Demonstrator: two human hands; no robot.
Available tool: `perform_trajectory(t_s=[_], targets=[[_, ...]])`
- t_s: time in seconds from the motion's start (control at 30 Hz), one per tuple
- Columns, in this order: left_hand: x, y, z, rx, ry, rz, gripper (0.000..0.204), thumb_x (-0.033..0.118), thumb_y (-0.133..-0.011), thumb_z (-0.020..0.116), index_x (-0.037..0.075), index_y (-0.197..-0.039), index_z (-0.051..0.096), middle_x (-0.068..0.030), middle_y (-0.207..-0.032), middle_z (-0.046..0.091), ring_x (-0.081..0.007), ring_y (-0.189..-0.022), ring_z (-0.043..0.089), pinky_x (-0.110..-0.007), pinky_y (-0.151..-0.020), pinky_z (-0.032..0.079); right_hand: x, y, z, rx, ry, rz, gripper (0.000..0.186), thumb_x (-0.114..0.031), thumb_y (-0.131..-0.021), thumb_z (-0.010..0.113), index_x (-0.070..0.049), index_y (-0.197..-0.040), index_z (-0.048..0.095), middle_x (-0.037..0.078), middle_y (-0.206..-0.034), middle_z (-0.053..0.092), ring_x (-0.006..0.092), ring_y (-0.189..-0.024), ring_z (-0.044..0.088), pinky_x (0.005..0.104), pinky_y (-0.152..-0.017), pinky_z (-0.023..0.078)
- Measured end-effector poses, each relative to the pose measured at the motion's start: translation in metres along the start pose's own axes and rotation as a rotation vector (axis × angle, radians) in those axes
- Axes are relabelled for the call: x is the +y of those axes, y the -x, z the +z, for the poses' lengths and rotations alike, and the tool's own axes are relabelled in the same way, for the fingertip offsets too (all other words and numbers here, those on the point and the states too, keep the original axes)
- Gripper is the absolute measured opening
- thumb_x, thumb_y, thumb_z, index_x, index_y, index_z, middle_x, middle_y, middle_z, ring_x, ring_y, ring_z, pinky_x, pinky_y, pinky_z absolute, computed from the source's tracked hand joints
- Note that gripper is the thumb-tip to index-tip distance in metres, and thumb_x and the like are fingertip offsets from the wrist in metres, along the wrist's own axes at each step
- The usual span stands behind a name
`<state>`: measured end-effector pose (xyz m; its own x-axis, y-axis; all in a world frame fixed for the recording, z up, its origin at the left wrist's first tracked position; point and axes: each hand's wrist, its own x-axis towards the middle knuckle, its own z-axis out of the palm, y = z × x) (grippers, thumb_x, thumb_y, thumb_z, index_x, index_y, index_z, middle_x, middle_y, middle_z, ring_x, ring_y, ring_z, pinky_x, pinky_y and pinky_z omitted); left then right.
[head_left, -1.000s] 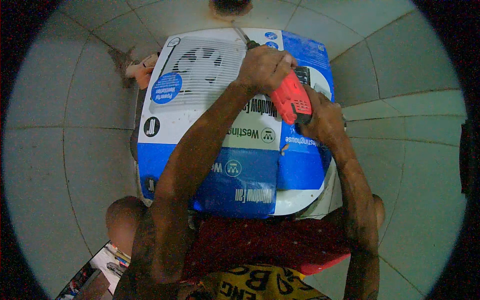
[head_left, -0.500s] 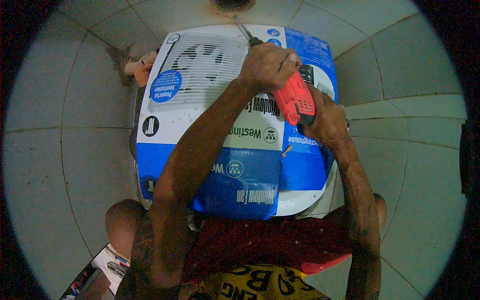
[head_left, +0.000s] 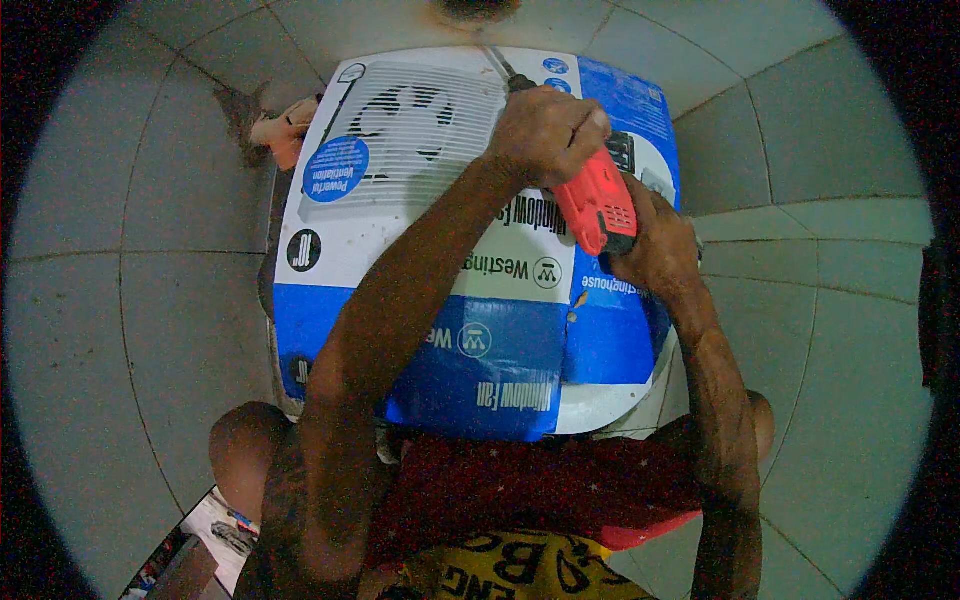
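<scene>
A red power drill (head_left: 603,195) is held over a flattened printed carton (head_left: 415,335), blue and white with a picture of a fan grille. My left hand (head_left: 547,132) is closed around the drill's front part, just behind the black chuck. My right hand (head_left: 660,238) wraps the rear of the drill from the right side; its fingers are partly hidden beneath the tool. From the chuck a long thin drill bit (head_left: 498,62) slants up and left to the foot of the far wall, near a dark stained hole (head_left: 478,8). Whether its tip is inside anything, I cannot tell.
The carton covers a rounded white surface (head_left: 600,412) in front of my knees. Grey tiled walls (head_left: 765,120) close in around it. At the upper left, a pinkish-orange object (head_left: 288,135) lies beside the carton. A printed sheet or box (head_left: 222,530) is at the lower left.
The drill and both hands sit slightly lower and further right in the picture, and the carton has shifted a little the same way. My grip looks the same.
</scene>
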<state>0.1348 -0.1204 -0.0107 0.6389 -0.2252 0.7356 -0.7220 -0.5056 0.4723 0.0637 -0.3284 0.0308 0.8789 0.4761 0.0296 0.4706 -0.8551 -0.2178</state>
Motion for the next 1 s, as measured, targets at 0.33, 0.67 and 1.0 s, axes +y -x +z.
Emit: perform_trajectory(t_s=[0.33,0.67,1.0], targets=[[-0.0002,0.0016,-0.0029,-0.092,-0.04,-0.02,0.035,0.024,-0.096,0.038,0.012,-0.085,0.068,-0.0123,-0.081,0.067,-0.0346,-0.075,0.061,-0.047,-0.074,0.049,0.0027,0.0014,0.0023,0.011,0.015,-0.026,0.086,-0.014,-0.057,0.08,-0.009,-0.135,0.044,0.024,-0.108,0.064,0.0429,-0.095,0.064,0.0499,-0.08,0.054],[0.0011,-0.0026,0.002,0.018,0.059,-0.021,0.029,0.024,-0.09,0.049,0.004,-0.073,0.062,-0.0171,-0.064,0.061,-0.0374,-0.061,0.061,-0.048,-0.063,0.048,0.006,0.0039,0.0049,0.05,0.024,-0.056,0.085,-0.013,-0.058,0.079,-0.007,-0.135,0.043,0.025,-0.108,0.063,0.0437,-0.095,0.063,0.049,-0.081,0.054],[0.001,-0.0009,0.0027,0.023,-0.011,0.022,0.024,0.022,-0.088,0.052,0.005,-0.075,0.061,-0.0144,-0.069,0.064,-0.0353,-0.061,0.062,-0.047,-0.061,0.05,-0.0005,0.0015,-0.0026,-0.03,0.023,0.038,0.081,-0.013,-0.061,0.078,-0.01,-0.135,0.046,0.024,-0.112,0.063,0.0428,-0.097,0.064,0.0484,-0.081,0.054]])
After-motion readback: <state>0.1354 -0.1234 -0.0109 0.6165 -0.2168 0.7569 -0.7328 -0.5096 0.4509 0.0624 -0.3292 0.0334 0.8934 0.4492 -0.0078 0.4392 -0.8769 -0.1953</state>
